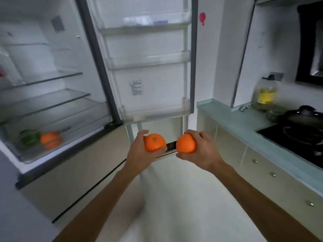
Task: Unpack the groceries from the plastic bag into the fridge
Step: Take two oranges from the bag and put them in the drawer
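My left hand grips an orange, and my right hand grips a second orange. Both are held side by side in front of me, below the open fridge door. The fridge stands open at the left with glass shelves. In its clear bottom drawer lie another orange and something green, both blurred. The plastic bag is not in view.
The door's shelves hold little. At the right runs a pale green counter with an oil bottle, a black wok on a stove and cabinet drawers below. Pale floor lies between fridge and counter.
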Action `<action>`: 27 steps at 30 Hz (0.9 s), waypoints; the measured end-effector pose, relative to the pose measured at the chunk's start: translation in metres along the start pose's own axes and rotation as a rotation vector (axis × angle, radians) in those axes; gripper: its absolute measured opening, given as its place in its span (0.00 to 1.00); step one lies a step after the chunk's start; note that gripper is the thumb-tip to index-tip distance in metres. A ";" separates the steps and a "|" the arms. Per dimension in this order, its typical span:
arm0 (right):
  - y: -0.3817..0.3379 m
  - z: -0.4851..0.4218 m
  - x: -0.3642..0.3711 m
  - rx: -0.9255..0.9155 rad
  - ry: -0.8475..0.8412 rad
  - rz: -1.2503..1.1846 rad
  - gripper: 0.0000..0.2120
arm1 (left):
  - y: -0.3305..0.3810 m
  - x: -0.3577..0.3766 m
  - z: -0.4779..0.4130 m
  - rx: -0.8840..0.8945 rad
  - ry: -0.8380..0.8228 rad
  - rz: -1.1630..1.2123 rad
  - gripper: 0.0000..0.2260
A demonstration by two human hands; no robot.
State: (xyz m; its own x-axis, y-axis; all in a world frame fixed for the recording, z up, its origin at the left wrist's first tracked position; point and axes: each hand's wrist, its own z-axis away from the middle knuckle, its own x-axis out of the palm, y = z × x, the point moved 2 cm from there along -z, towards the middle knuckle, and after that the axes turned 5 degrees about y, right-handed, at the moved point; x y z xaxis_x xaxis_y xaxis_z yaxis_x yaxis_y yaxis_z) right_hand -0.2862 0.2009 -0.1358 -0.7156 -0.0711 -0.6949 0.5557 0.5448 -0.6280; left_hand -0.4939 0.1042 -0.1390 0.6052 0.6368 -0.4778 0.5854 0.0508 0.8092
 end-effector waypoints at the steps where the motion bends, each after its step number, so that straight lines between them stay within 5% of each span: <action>1: -0.013 -0.008 0.015 -0.019 -0.014 -0.012 0.39 | -0.010 -0.018 -0.005 -0.016 0.033 0.000 0.37; 15: -0.130 -0.138 0.213 -0.169 -0.283 -0.295 0.43 | -0.136 -0.163 -0.068 -0.124 0.370 -0.315 0.34; 23: -0.206 -0.254 0.274 -0.379 -0.369 -0.554 0.27 | -0.149 -0.223 -0.145 -0.134 0.584 -0.443 0.33; 27: -0.257 -0.296 0.284 -0.506 -0.418 -0.676 0.28 | -0.143 -0.261 -0.172 -0.188 0.678 -0.485 0.33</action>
State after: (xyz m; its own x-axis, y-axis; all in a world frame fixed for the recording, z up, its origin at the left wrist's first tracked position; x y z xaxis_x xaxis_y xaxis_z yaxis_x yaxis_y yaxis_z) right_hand -0.7575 0.2882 -0.0674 -0.5546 -0.7456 -0.3695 -0.2423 0.5695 -0.7855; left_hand -0.8286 0.0636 -0.0716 -0.1781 0.8311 -0.5268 0.5606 0.5257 0.6398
